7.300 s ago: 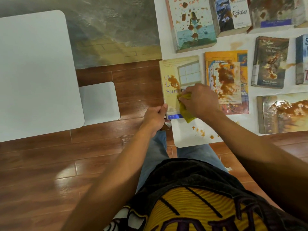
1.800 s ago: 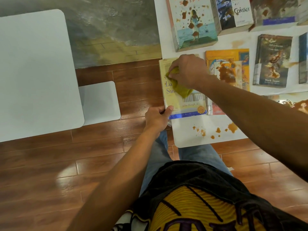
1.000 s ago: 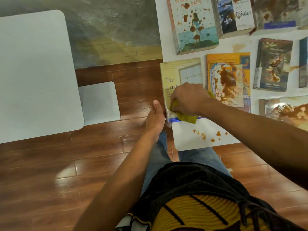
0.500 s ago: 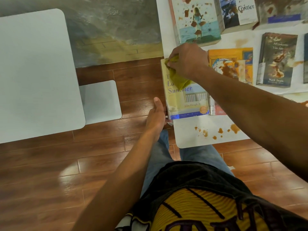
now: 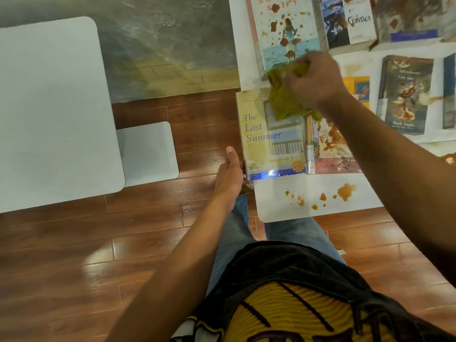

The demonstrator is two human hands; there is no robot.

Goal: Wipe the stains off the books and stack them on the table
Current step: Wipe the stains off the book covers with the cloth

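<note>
Right hand (image 5: 314,80) gripping cloth (image 5: 286,95) (bunched); left hand (image 5: 229,176) steadying book (image 5: 269,139).

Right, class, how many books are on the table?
7: The Last Summer nearest, orange book beside it; Summer book, Contact, brown book behind; Mark Twain book, blue book rightmost. More may be hidden.

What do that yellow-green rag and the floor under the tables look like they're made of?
The rag looks like soft woven or terry cloth: it bunches and drapes limply from the right hand, with a matte, fuzzy surface. The floor looks like glossy wood or wood-look laminate planks: grain, plank seams, bright reflections. Which one, I can't tell.
</note>
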